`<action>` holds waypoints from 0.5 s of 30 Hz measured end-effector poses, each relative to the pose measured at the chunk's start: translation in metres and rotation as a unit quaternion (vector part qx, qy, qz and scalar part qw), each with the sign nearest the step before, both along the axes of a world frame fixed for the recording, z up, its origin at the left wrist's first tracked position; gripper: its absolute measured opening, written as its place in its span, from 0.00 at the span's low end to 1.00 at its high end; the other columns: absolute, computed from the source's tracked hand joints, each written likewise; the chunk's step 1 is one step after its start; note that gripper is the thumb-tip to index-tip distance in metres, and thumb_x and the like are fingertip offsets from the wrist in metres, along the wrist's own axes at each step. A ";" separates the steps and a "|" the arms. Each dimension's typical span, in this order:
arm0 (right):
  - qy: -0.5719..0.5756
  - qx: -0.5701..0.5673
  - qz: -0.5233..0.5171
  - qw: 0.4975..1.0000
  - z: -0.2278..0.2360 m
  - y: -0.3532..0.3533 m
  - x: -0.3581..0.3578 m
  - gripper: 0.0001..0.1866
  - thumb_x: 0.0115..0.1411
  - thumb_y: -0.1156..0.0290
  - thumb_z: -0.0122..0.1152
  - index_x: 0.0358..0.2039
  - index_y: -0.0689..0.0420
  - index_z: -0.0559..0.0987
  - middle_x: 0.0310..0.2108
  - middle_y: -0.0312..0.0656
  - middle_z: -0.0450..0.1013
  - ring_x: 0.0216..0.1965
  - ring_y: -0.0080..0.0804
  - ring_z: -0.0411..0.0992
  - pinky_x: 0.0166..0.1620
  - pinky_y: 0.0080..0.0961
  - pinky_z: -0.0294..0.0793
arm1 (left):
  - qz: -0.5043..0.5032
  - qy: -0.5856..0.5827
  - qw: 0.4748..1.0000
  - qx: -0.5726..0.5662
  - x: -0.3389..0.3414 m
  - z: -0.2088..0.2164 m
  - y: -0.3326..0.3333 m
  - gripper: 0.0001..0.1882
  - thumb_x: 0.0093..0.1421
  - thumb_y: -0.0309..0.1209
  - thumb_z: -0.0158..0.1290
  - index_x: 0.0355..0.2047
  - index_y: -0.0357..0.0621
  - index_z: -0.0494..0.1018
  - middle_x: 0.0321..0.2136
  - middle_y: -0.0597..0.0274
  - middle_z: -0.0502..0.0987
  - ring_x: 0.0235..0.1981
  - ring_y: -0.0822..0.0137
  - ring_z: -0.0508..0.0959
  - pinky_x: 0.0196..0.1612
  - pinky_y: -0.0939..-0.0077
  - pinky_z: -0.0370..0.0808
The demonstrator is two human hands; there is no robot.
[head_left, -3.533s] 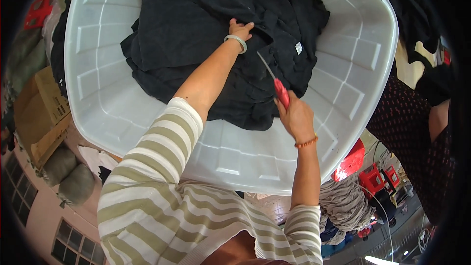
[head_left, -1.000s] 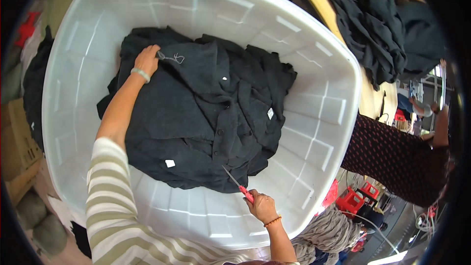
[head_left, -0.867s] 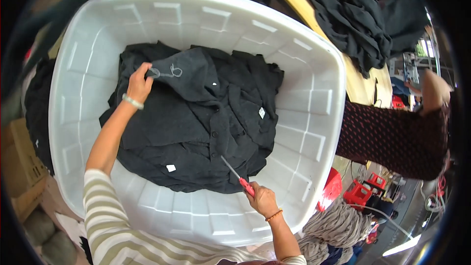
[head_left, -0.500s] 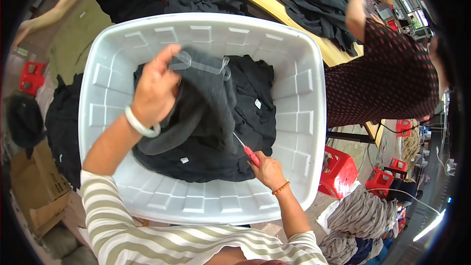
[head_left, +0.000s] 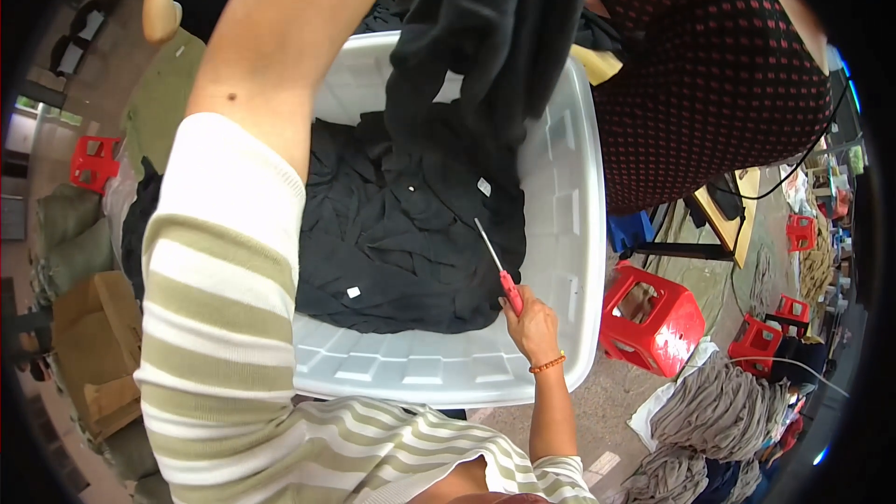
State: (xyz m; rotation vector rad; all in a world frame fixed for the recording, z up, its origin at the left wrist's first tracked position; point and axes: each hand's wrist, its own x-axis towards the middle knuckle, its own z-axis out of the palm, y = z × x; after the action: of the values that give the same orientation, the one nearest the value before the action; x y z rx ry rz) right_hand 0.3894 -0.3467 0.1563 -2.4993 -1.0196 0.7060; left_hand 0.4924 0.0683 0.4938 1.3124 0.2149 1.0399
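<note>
My left arm point(head_left: 289, 28) reaches up and out past the top edge, so my left hand is hidden. A black garment point(head_left: 481, 37) hangs from the top edge over the far side of a white plastic tub point(head_left: 588, 252); what grips its upper end cannot be seen. Inside the tub lies a pile of black garments point(head_left: 401, 252) with small white labels. My right hand point(head_left: 535, 327), at the near right of the tub, is closed around a red-handled tool point(head_left: 511, 291) with a thin metal shaft. Its tip points up and away, over the pile.
A person in a dotted dark top point(head_left: 709, 84) stands at the far right beside a wooden table point(head_left: 597, 63). Red plastic stools point(head_left: 653, 322) and grey fabric piles point(head_left: 719, 411) are on the right. A cardboard box point(head_left: 98, 345) sits at left.
My left hand has gone up out of view, and the black garment with clear strips now hangs high above the pile. My right hand still holds the tool, slightly farther right.
</note>
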 end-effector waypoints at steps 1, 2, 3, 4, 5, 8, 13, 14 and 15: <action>-0.001 0.014 -0.002 1.000 0.000 -0.005 -0.001 0.12 0.58 0.61 0.58 0.37 0.55 0.74 0.24 0.52 0.74 0.29 0.52 0.74 0.33 0.43 0.71 | 0.072 0.016 0.997 -0.032 0.024 -0.028 0.023 0.21 0.57 0.38 0.56 0.47 0.45 0.66 0.44 0.60 0.72 0.42 0.62 0.72 0.47 0.60 0.66; -0.002 0.020 -0.018 1.000 -0.002 -0.015 0.001 0.13 0.58 0.61 0.58 0.37 0.56 0.74 0.23 0.53 0.74 0.28 0.54 0.73 0.32 0.44 0.70 | -0.016 0.240 0.925 -0.294 0.040 -0.019 0.032 0.25 0.56 0.38 0.57 0.52 0.46 0.64 0.50 0.63 0.69 0.48 0.61 0.70 0.52 0.50 0.61; -0.001 0.010 -0.035 0.999 -0.003 -0.024 0.005 0.13 0.58 0.61 0.58 0.37 0.56 0.74 0.23 0.53 0.74 0.28 0.54 0.73 0.32 0.44 0.70 | -0.022 0.179 0.984 0.000 0.035 -0.106 0.005 0.29 0.56 0.37 0.57 0.55 0.42 0.62 0.53 0.60 0.69 0.50 0.62 0.71 0.54 0.57 0.64; 0.013 0.002 -0.001 1.000 -0.005 -0.015 0.000 0.12 0.58 0.61 0.58 0.37 0.55 0.74 0.24 0.52 0.74 0.30 0.52 0.74 0.34 0.43 0.71 | -0.038 0.149 0.987 0.047 0.041 -0.182 0.092 0.25 0.59 0.38 0.55 0.52 0.36 0.64 0.46 0.56 0.74 0.44 0.64 0.75 0.51 0.67 0.69; 0.028 -0.022 0.009 0.999 -0.009 -0.014 0.000 0.12 0.58 0.61 0.59 0.38 0.54 0.75 0.25 0.51 0.75 0.31 0.50 0.74 0.36 0.42 0.72 | 0.031 0.095 0.988 0.116 0.030 -0.257 0.101 0.18 0.62 0.36 0.51 0.47 0.35 0.69 0.38 0.55 0.78 0.39 0.65 0.77 0.45 0.75 0.73; 0.045 -0.048 -0.011 0.998 -0.021 -0.031 0.006 0.12 0.58 0.62 0.59 0.38 0.55 0.74 0.25 0.51 0.74 0.31 0.50 0.74 0.36 0.43 0.71 | -0.027 0.394 0.918 -0.044 -0.033 -0.370 0.037 0.35 0.51 0.43 0.61 0.54 0.34 0.67 0.44 0.53 0.77 0.41 0.63 0.78 0.34 0.72 0.75; 0.047 -0.059 0.033 0.997 -0.034 -0.012 0.013 0.11 0.58 0.63 0.58 0.37 0.54 0.74 0.23 0.50 0.74 0.29 0.50 0.73 0.34 0.43 0.71 | 0.023 0.603 0.798 -0.002 -0.183 -0.530 0.022 0.29 0.53 0.41 0.60 0.52 0.39 0.70 0.47 0.51 0.76 0.48 0.58 0.75 0.52 0.70 0.70; 0.037 -0.069 0.044 0.996 -0.035 -0.007 0.014 0.11 0.58 0.63 0.58 0.38 0.54 0.74 0.23 0.50 0.74 0.28 0.50 0.73 0.33 0.43 0.71 | 0.026 0.636 0.771 0.022 -0.208 -0.553 0.017 0.29 0.53 0.41 0.60 0.52 0.38 0.70 0.48 0.50 0.75 0.52 0.55 0.73 0.58 0.69 0.66; 0.031 -0.062 0.049 0.996 -0.035 -0.005 0.017 0.11 0.57 0.65 0.58 0.38 0.55 0.74 0.22 0.50 0.73 0.27 0.50 0.73 0.32 0.43 0.71 | 0.000 0.668 0.743 0.034 -0.222 -0.561 0.008 0.35 0.50 0.44 0.62 0.56 0.41 0.67 0.55 0.47 0.69 0.57 0.52 0.69 0.59 0.66 0.64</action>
State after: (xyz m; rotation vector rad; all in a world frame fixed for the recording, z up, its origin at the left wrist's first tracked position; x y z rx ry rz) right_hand 0.4062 -0.3517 0.1212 -2.5278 -1.1133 0.8978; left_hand 0.2709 0.0762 -0.0673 1.9187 1.2567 -0.1081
